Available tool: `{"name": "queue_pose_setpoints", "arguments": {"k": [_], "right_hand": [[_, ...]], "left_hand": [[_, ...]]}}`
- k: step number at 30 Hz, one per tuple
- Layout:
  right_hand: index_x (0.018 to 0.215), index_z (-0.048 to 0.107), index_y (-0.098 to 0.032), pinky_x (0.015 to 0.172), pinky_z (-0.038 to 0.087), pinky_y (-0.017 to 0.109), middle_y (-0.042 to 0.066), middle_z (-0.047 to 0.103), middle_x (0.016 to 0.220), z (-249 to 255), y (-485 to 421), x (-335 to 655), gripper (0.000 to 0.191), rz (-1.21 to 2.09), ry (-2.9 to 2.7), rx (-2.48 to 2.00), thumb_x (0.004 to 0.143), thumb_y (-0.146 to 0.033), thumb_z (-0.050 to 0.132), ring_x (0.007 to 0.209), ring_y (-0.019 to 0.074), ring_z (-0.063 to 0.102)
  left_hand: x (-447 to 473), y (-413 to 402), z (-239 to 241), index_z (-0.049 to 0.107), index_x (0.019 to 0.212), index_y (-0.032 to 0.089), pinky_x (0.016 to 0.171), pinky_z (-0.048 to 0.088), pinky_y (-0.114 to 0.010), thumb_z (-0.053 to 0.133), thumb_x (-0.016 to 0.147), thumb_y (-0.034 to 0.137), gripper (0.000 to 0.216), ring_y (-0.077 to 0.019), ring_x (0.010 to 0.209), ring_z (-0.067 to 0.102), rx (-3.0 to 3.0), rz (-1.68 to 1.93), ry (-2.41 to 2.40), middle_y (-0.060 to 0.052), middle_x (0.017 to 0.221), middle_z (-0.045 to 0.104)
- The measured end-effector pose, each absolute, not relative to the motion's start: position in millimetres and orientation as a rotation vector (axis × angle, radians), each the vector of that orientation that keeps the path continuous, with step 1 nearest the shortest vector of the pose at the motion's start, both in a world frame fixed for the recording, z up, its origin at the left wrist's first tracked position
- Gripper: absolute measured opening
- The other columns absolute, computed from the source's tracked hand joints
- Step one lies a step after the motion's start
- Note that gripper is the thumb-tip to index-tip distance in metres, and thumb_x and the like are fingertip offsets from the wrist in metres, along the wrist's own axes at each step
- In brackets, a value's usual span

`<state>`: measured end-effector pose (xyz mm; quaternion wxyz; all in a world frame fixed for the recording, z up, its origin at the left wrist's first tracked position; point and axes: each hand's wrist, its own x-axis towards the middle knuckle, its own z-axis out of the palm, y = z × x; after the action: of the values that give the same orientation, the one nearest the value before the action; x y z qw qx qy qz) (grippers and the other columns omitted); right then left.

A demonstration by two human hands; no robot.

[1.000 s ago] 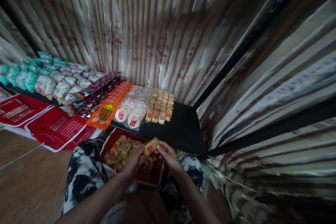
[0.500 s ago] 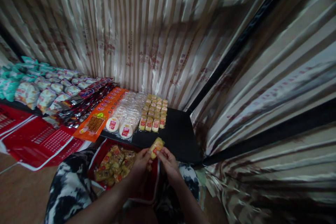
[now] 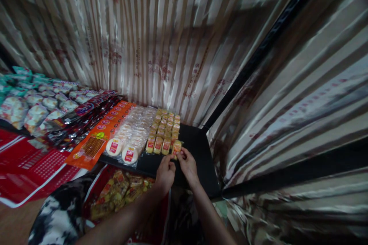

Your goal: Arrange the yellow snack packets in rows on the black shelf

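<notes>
Yellow snack packet [image 3: 176, 147], one: behind black shelf's [image 3: 193, 140] front edge, at right front corner of packet rows [image 3: 161, 129]. Right hand [image 3: 188, 165] pinching it; left hand [image 3: 166, 171] alongside, grip unclear. Risk: sideways pressure could skew rows.

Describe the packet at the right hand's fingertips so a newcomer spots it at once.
Below the striped curtain runs a black shelf. Towards its right end sit rows of small yellow packets. The held packet is at their front right corner, the only one with the right hand on it.
</notes>
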<state>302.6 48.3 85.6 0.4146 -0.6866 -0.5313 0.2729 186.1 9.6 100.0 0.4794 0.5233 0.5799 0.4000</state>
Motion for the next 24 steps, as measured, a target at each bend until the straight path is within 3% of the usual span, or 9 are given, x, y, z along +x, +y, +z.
{"name": "queue_pose_setpoints", "arguments": {"k": [6,11,16,21,24], "right_hand": [[0.104,0.055,-0.018,0.07,0.049,0.028,0.005,0.063,0.084,82,63,294,0.037,0.664,-1.34,-1.723,0.073,-0.037,0.048,0.073,0.0163,0.061],[0.092,0.05,-0.019,0.067,0.05,0.028,0.007,0.061,0.087,76,61,287,0.028,0.665,-1.312,-1.657,0.074,-0.04,0.048,0.078,0.0179,0.06],[0.093,0.05,-0.018,0.068,0.05,0.028,0.008,0.059,0.09,72,63,286,0.028,0.691,-1.344,-1.665,0.075,-0.039,0.048,0.077,0.0175,0.059],[0.101,0.052,-0.014,0.067,0.049,0.028,0.014,0.054,0.102,82,47,280,0.037,0.485,-1.276,-1.68,0.078,-0.042,0.047,0.086,0.0187,0.056],[0.1,0.054,-0.015,0.066,0.047,0.026,0.01,0.057,0.095,90,13,270,0.031,0.345,-1.291,-1.585,0.085,-0.039,0.041,0.08,0.0163,0.056]], "left_hand": [[189,26,91,0.054,0.115,0.023,0.088,0.048,-0.033,0.042,0.078,0.014,0.04,-0.0197,0.107,0.053,1.301,0.975,1.408,-0.005,0.123,0.055],[185,33,82,0.054,0.115,0.018,0.102,0.038,-0.031,0.038,0.074,0.005,0.046,-0.0164,0.118,0.046,1.369,1.024,1.342,-0.006,0.13,0.049],[183,34,79,0.055,0.113,0.017,0.101,0.039,-0.029,0.038,0.071,0.002,0.048,-0.016,0.118,0.046,1.427,1.034,1.318,-0.007,0.128,0.05],[166,5,78,0.062,0.095,0.013,0.084,0.046,-0.028,0.039,0.073,0.007,0.032,-0.0154,0.087,0.059,1.472,1.04,1.422,-0.009,0.098,0.063],[141,-29,72,0.063,0.081,0.016,0.074,0.046,-0.025,0.038,0.077,0.013,0.026,-0.0144,0.077,0.059,1.46,0.986,1.446,-0.004,0.08,0.064]]}}
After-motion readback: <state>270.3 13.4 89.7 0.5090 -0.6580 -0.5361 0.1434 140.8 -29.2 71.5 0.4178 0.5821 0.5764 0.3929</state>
